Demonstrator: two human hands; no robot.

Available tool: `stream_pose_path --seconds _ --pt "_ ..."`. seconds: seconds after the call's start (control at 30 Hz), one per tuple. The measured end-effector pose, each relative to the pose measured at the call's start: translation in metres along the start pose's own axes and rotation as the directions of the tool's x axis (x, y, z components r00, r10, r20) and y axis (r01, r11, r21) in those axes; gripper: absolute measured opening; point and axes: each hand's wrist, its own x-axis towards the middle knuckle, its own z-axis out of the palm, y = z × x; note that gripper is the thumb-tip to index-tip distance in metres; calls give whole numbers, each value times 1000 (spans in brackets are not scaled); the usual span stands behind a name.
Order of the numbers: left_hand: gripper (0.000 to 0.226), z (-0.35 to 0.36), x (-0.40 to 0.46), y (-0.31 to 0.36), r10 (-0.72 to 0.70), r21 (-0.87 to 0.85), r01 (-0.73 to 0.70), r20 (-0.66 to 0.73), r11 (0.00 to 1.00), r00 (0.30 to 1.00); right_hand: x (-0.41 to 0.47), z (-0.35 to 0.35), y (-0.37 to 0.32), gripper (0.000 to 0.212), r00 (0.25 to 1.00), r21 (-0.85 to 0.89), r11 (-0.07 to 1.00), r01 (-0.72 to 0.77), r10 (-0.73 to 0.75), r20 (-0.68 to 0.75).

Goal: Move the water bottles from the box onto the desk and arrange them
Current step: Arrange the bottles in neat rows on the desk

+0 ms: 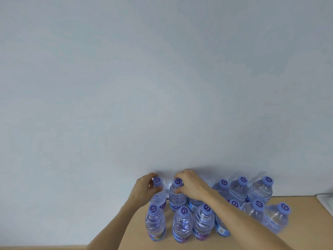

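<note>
Water bottles stand upright in a cluster on the desk (306,201), against the pale wall (162,78). The left hand (144,186) grips the neck of the far-left bottle (158,193) in the back row, fingers curled round it just under its purple cap (157,180). The right hand (193,186) grips the neck of the next bottle (177,197) to its right, thumb and fingers clamped below the cap. Both held bottles stand on the desk at the wall. In front of them stands a row of three bottles (182,224), close together. To the right, past the right forearm, more bottles (259,192) stand in two rows, touching or nearly so. The box is out of view.
</note>
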Motion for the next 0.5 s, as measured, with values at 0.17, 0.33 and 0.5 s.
stream_pose_path --seconds 0.17,0.33,0.5 --pt "25 8 -2 -2 -60 -21 59 -64 998 996 -1 3 -2 27 999 17 999 48 -48 -13" --pt "33 5 1 -4 -68 -10 68 27 998 997 -3 -2 -3 46 999 -27 999 -36 36 12" --pt "24 0 1 -6 -25 11 24 59 1000 998 -4 8 -14 52 990 -130 984 -119 108 -95"
